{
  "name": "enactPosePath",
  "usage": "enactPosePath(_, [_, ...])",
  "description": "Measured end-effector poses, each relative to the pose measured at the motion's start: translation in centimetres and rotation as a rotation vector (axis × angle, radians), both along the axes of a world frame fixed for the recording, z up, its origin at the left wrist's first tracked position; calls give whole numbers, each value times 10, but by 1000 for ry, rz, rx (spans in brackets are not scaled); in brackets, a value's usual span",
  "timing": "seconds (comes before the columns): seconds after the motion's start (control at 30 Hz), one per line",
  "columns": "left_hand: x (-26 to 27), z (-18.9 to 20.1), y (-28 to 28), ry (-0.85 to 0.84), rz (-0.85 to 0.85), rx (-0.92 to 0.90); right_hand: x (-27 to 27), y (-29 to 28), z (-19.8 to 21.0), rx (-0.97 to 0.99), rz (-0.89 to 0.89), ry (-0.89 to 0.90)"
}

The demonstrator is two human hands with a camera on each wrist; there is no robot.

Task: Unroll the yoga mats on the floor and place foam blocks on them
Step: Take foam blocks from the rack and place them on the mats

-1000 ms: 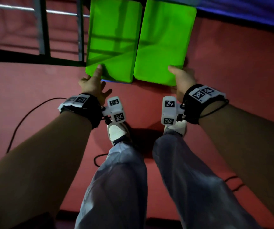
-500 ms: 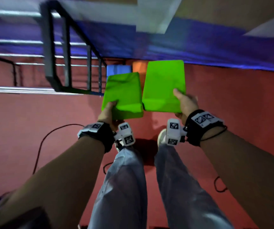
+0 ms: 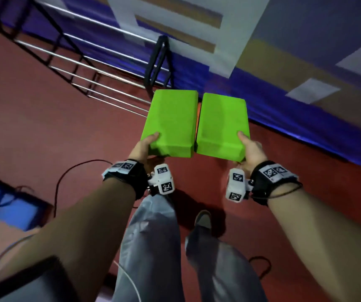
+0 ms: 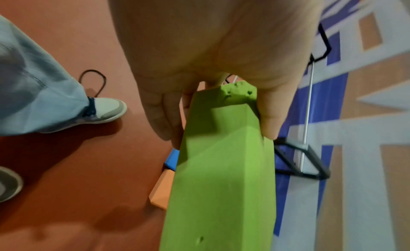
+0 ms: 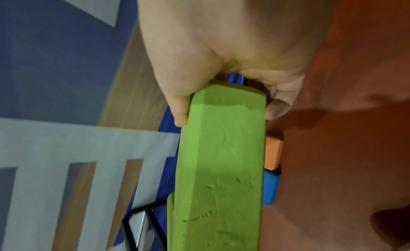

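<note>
I hold two bright green foam blocks side by side in the air in front of me. My left hand [image 3: 145, 147] grips the near end of the left block [image 3: 172, 120], thumb on top, fingers underneath; the left wrist view shows the same block [image 4: 224, 175] between thumb and fingers. My right hand [image 3: 248, 148] grips the near end of the right block [image 3: 222, 125], seen edge-on as the block [image 5: 219, 167] in the right wrist view. Below me lies the red mat [image 3: 44, 127]. An orange block [image 4: 160, 189] and a blue block [image 4: 172, 159] lie on it.
A black rack with metal bars [image 3: 92, 68] stands at the mat's far left edge. A blue mat [image 3: 306, 127] borders the red one on the right. Black cables [image 3: 75, 171] trail on the floor. A blue object [image 3: 7, 205] lies at the left. My legs and shoe [image 3: 202, 219] are below.
Both hands have lifted the green blocks off the floor and hold them higher. My view has turned, so the rack now sits further left and more wall shows.
</note>
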State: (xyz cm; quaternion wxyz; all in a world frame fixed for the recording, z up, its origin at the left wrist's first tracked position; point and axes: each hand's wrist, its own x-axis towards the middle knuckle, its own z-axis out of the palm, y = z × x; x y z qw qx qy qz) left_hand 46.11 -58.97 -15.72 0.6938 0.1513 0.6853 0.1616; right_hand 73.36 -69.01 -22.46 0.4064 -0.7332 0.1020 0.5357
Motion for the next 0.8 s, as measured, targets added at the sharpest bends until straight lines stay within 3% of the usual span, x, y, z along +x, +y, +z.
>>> enactPosePath(0.13, [-52, 29, -45, 1, 210, 13, -48, -4, 34, 45, 107, 21])
enactPosePath(0.27, [-118, 30, -96, 37, 390, 18, -113, -8, 35, 42, 208, 68])
enactPosePath(0.8, [-372, -58, -313, -6, 902, -171, -396, -81, -37, -77, 707, -3])
